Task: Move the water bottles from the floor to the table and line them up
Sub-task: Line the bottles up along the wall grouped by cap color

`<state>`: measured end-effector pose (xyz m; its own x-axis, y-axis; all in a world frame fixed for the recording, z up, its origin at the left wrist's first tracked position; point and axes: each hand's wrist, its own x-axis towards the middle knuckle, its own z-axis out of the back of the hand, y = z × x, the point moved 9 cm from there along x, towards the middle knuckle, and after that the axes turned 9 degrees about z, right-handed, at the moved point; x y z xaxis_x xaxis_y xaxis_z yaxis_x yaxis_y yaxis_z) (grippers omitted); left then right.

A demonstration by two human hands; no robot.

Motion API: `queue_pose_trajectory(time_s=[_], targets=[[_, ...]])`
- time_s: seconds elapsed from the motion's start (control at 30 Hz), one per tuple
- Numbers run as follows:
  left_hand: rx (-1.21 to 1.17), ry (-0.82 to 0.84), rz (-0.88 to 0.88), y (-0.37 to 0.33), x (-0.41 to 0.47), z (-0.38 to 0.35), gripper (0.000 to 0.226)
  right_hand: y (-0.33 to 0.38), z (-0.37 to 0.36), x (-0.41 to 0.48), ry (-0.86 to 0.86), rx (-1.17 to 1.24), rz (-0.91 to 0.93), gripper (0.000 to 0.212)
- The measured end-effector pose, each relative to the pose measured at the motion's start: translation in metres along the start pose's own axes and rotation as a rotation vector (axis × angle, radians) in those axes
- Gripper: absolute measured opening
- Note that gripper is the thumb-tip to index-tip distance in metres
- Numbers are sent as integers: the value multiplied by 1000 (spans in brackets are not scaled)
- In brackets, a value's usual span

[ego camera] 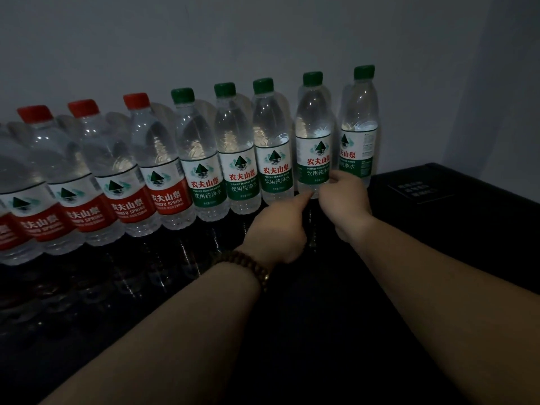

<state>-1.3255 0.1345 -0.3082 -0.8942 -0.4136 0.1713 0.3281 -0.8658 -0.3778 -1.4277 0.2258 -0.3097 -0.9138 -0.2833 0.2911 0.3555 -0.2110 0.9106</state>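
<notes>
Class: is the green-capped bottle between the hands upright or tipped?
Upright: green-capped bottle stands base-down on the black table, cap on top.

Dim light, plain grey wall [263, 39] behind a glossy black table [467, 235].

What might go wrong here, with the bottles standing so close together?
1. The left hand and right hand both touch the green-capped bottle, second from the right, near its base; a shove there might tip it.
2. The rightmost bottle stands almost touching it, so one fall may knock others over.
</notes>
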Motion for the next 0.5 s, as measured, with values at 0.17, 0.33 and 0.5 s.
queue_pose_trajectory(time_s=[0.17, 0.33, 0.5], targets=[[200, -8, 68, -19, 12, -3, 42, 1, 19, 4, -50, -56, 29, 24], [34, -158, 151, -11, 21, 2, 44, -6, 19, 15, -78, -82, 70, 38], [-239, -282, 140, -2, 28, 12, 57, -9, 12, 16, -39, -66, 101, 40]])
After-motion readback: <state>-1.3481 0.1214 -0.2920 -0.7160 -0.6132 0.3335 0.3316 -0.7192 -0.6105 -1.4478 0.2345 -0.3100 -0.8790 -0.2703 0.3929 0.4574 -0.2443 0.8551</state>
